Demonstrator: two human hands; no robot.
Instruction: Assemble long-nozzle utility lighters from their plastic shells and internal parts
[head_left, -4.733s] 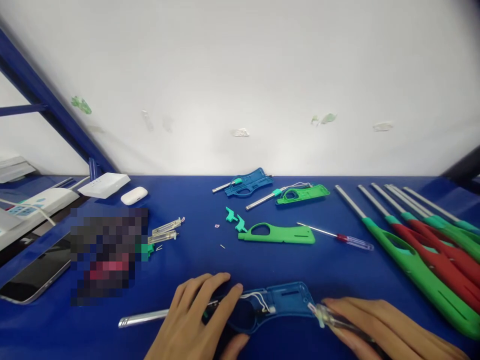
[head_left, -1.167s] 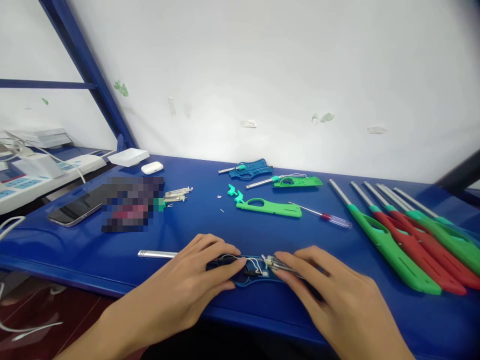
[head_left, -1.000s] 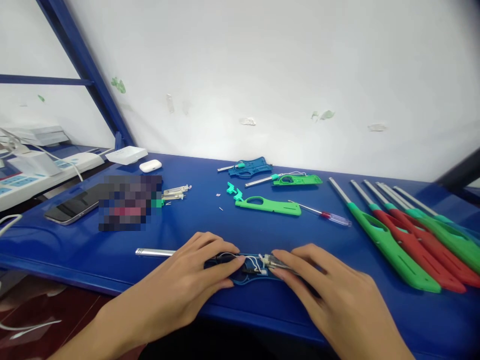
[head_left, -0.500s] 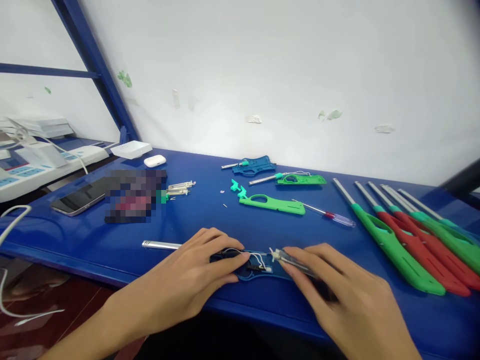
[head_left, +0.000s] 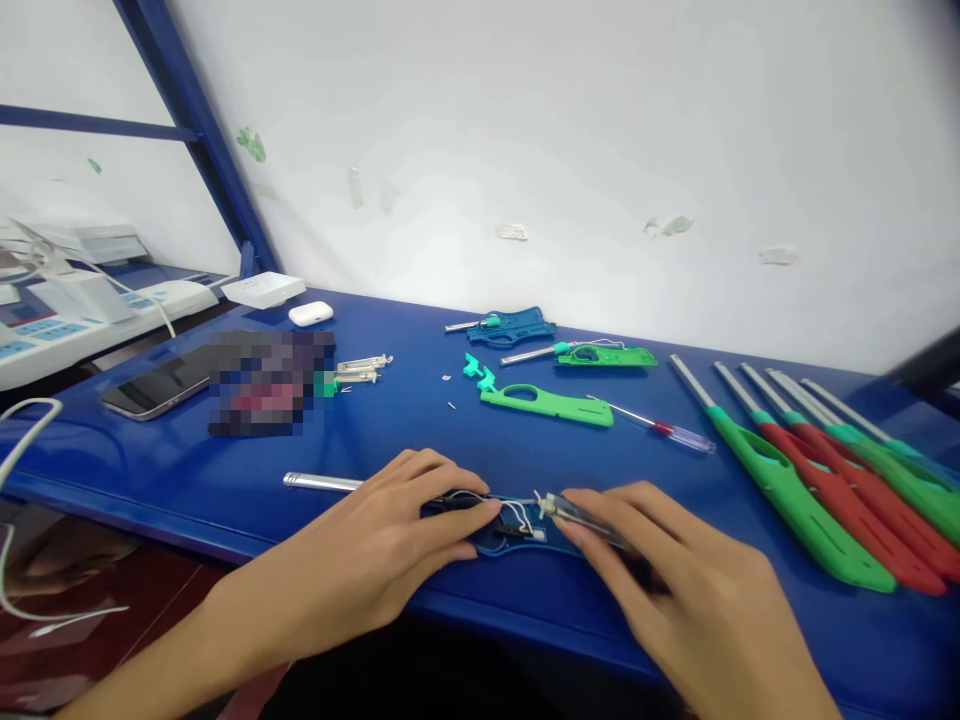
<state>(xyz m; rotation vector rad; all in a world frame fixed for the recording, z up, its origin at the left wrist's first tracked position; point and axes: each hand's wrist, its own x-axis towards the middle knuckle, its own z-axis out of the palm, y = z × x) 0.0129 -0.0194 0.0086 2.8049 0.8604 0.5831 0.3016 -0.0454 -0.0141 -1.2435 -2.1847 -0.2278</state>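
Note:
My left hand [head_left: 390, 535] grips an opened blue lighter shell [head_left: 517, 549], its thumb and fingers pressing over the trigger area. From the shell's left end sticks out a metal tube [head_left: 321, 482]. White wires [head_left: 516, 513] and a small black part [head_left: 517, 531] show inside the half shell. Between the thumb and fingers of my right hand [head_left: 697, 575] is a clear fuel tank [head_left: 577, 514]. Its pale valve end points left, just over the shell's handle. The tank's far end is hidden by my hand.
Several assembled utility lighters [head_left: 810, 500] lie at the right. Behind my hands are a green shell half [head_left: 562, 406], a screwdriver [head_left: 679, 435], two opened lighters [head_left: 517, 327] and loose fuel tanks [head_left: 360, 370]. A phone [head_left: 169, 375] and white earbud case [head_left: 310, 314] lie left.
The fuel tank's valve end has shifted slightly left over the shell, with my right hand. My left hand keeps its grip. The camera view has tilted a little.

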